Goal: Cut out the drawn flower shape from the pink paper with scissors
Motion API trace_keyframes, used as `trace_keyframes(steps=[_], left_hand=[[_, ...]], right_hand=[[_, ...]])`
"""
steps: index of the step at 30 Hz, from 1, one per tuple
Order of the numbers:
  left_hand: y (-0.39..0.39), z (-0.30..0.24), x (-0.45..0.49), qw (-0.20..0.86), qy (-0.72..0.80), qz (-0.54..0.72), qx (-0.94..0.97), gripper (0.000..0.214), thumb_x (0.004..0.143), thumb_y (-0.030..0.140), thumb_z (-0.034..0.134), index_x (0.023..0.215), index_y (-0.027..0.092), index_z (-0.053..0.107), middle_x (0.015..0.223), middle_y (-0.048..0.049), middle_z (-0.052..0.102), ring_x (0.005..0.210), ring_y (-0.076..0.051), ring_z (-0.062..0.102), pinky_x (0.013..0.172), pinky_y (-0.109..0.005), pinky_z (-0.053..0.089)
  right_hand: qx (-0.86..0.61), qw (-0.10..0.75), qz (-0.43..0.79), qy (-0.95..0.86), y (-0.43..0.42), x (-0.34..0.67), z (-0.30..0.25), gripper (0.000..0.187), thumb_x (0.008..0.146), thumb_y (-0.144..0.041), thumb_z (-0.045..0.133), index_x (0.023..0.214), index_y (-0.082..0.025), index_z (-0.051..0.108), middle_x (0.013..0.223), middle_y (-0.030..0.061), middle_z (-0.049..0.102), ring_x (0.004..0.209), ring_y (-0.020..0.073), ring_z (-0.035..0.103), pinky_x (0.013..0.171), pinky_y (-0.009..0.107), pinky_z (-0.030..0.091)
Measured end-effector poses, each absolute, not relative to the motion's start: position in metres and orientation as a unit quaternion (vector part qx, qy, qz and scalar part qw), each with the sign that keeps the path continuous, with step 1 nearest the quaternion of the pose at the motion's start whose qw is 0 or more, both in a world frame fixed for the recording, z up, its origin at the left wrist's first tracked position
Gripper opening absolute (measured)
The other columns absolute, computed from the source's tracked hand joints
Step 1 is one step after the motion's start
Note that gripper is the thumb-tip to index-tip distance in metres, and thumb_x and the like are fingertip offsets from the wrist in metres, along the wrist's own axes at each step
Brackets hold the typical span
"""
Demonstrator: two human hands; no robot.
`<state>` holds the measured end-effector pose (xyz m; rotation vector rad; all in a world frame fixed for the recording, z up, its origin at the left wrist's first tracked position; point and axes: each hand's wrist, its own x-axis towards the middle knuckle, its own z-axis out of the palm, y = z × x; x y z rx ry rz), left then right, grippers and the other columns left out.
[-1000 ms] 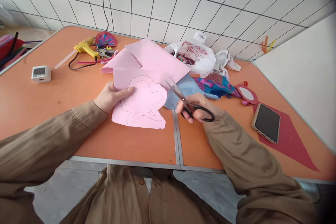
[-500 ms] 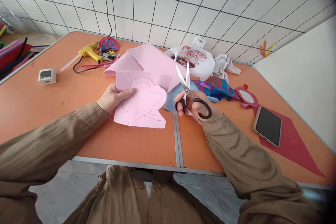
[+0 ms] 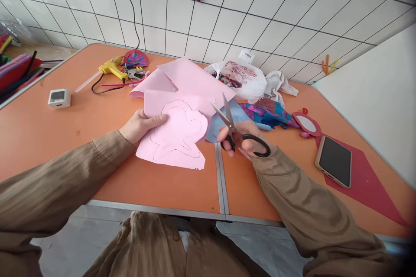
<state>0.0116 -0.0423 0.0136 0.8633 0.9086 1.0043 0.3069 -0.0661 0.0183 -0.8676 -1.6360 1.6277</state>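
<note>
My left hand grips the left side of a pink sheet of paper, its thumb lying on top. A curvy outline is drawn on this sheet, and its right edge is partly cut along the line. My right hand holds scissors with black handles, fingers through the loops. The blades stand apart and point up and to the left, a little right of the paper and not touching it. Behind the held sheet lie more pink sheets. A light blue piece lies behind the scissors.
A yellow glue gun and keys lie at the back left, near a small white box. A white plastic bag and patterned cloth sit at the back. On the right, a phone rests on red paper.
The scissors have turned so their blades lean more to the left and sit slightly lower. The pink sheet has tilted a little in my left hand. The whole view has shifted slightly.
</note>
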Motion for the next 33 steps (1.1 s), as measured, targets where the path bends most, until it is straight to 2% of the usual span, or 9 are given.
trace_keyframes(steps=[6, 10, 16, 19, 24, 27, 33], left_hand=[[-0.044, 0.016, 0.013, 0.707, 0.402, 0.464, 0.352, 0.014, 0.073, 0.025, 0.082, 0.081, 0.015, 0.078, 0.077, -0.0104, 0.079, 0.063, -0.026, 0.076, 0.054, -0.03, 0.063], [-0.042, 0.014, 0.012, 0.712, 0.398, 0.461, 0.35, 0.013, 0.074, 0.026, 0.082, 0.08, 0.016, 0.078, 0.079, -0.0103, 0.08, 0.066, -0.026, 0.076, 0.057, -0.031, 0.064], [-0.044, 0.008, 0.013, 0.722, 0.391, 0.439, 0.364, 0.022, 0.067, 0.031, 0.088, 0.08, 0.016, 0.078, 0.077, -0.0107, 0.079, 0.063, -0.028, 0.076, 0.058, -0.036, 0.064], [-0.049, 0.01, 0.016, 0.729, 0.395, 0.413, 0.377, 0.021, 0.069, 0.031, 0.086, 0.08, 0.016, 0.078, 0.079, -0.0114, 0.08, 0.065, -0.027, 0.076, 0.063, -0.035, 0.065], [-0.055, 0.014, 0.018, 0.722, 0.413, 0.385, 0.4, 0.022, 0.068, 0.032, 0.088, 0.079, 0.016, 0.079, 0.073, -0.0106, 0.078, 0.059, -0.024, 0.074, 0.056, -0.031, 0.063], [-0.053, 0.012, 0.017, 0.707, 0.422, 0.381, 0.42, 0.024, 0.066, 0.035, 0.089, 0.075, 0.016, 0.079, 0.071, -0.0109, 0.078, 0.058, -0.025, 0.074, 0.054, -0.032, 0.063], [-0.051, 0.008, 0.017, 0.677, 0.437, 0.362, 0.469, 0.029, 0.062, 0.042, 0.09, 0.069, 0.017, 0.078, 0.069, -0.0121, 0.077, 0.055, -0.028, 0.072, 0.048, -0.035, 0.062]], right_hand=[[-0.325, 0.274, 0.63, -0.65, -0.062, 0.306, 0.017, 0.063, 0.065, -0.07, 0.076, 0.088, -0.012, 0.069, 0.058, 0.001, 0.059, 0.047, 0.0116, 0.057, 0.048, 0.023, 0.039], [-0.308, 0.25, 0.652, -0.646, -0.058, 0.308, 0.01, 0.062, 0.068, -0.069, 0.074, 0.091, -0.011, 0.068, 0.061, 0.0008, 0.059, 0.048, 0.011, 0.057, 0.047, 0.022, 0.039], [-0.28, 0.227, 0.665, -0.653, -0.056, 0.303, 0.002, 0.064, 0.072, -0.071, 0.068, 0.094, -0.01, 0.065, 0.061, 0.001, 0.058, 0.047, 0.0118, 0.056, 0.045, 0.023, 0.039], [-0.254, 0.227, 0.662, -0.668, -0.054, 0.299, -0.002, 0.061, 0.075, -0.069, 0.067, 0.092, -0.011, 0.063, 0.062, 0.0019, 0.059, 0.048, 0.0119, 0.057, 0.044, 0.022, 0.037], [-0.232, 0.219, 0.664, -0.676, -0.053, 0.296, -0.001, 0.058, 0.077, -0.068, 0.065, 0.089, -0.011, 0.061, 0.06, 0.0017, 0.059, 0.047, 0.0115, 0.056, 0.047, 0.023, 0.04], [-0.246, 0.213, 0.658, -0.679, -0.054, 0.294, 0.003, 0.058, 0.077, -0.07, 0.064, 0.085, -0.012, 0.061, 0.059, 0.0014, 0.06, 0.047, 0.0114, 0.054, 0.048, 0.023, 0.042], [-0.301, 0.206, 0.636, -0.68, -0.061, 0.291, 0.009, 0.061, 0.07, -0.074, 0.068, 0.07, -0.014, 0.059, 0.052, -0.0002, 0.057, 0.048, 0.0104, 0.05, 0.048, 0.022, 0.035]])
